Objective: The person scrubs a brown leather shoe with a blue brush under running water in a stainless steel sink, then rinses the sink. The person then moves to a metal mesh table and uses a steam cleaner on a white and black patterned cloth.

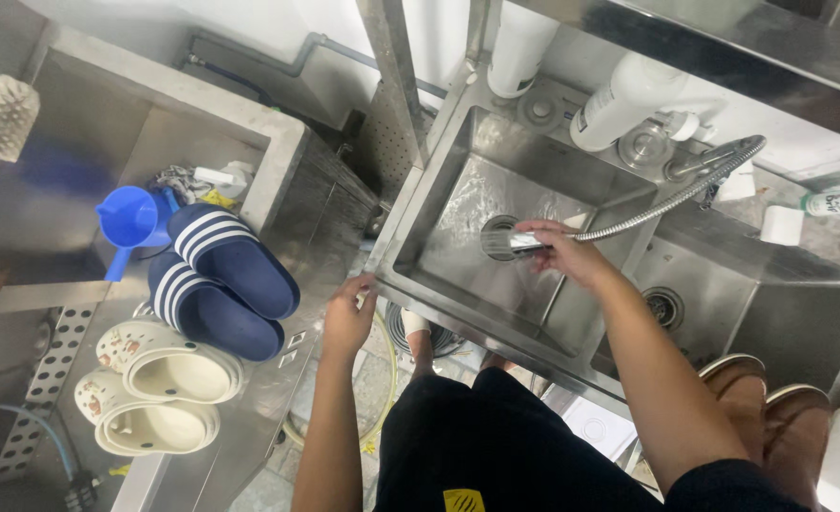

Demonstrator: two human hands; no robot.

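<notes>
The right hand [564, 248] closes around a spray head [507, 241] on its metal hose [671, 197] over the steel sink [439, 294], while the left hand [347, 318] grips the sink's near left corner.

We look down on a stainless steel bench [330, 213] that runs from the left side up to a steel sink [410, 223] set at its right end. On the bench, two navy slides with white stripes [221, 280] lie one overlapping the other. Just beside them, nearer us, sits a pair of cream clogs [159, 384], side by side. Behind the slides a blue plastic jug [130, 220] rests, with a crumpled cloth [181, 180] near it. A perforated metal strip [45, 379] runs along the bench's left edge. Below the bench, the floor [377, 379] is tiled.
</notes>
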